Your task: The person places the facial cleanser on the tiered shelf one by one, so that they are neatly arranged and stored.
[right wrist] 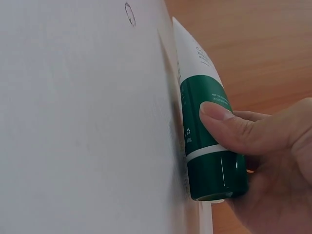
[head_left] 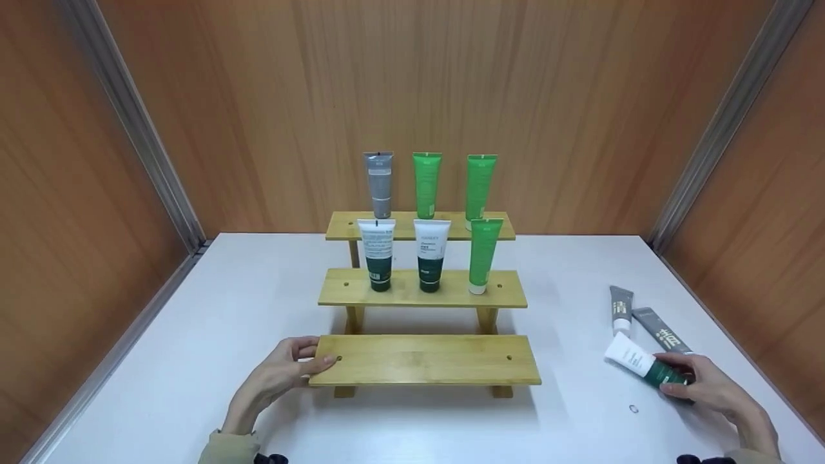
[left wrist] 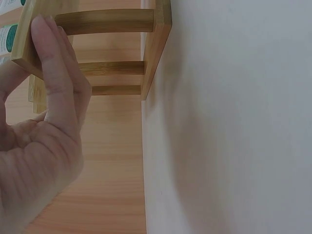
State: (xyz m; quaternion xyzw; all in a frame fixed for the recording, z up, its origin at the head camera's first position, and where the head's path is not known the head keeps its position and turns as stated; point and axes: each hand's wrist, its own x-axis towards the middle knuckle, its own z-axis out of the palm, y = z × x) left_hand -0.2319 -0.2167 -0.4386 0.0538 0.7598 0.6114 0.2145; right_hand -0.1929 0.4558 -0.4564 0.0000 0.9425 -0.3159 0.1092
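My left hand (head_left: 274, 377) pinches the left end of the lowest board (head_left: 425, 361) of a three-step bamboo display stand, thumb on top and fingers beneath. In the left wrist view, those fingers (left wrist: 58, 83) press against the board's underside. At the right, my right hand (head_left: 715, 390) grips a white and dark green squeeze tube (head_left: 635, 356) near its capped end. The right wrist view shows the thumb across the green part of this tube (right wrist: 204, 112), which lies against or just over the white table; any gap cannot be made out. Two grey tubes (head_left: 621, 306) (head_left: 664, 330) lie just beyond it.
On the top board (head_left: 403, 229) stand one grey-blue tube (head_left: 380, 183) and two green tubes (head_left: 427, 183). The middle board (head_left: 335, 287) carries two white-and-green tubes (head_left: 430, 254) and one green tube (head_left: 485, 254). Wood-grain panels (head_left: 412, 96) enclose the white table (head_left: 258, 277).
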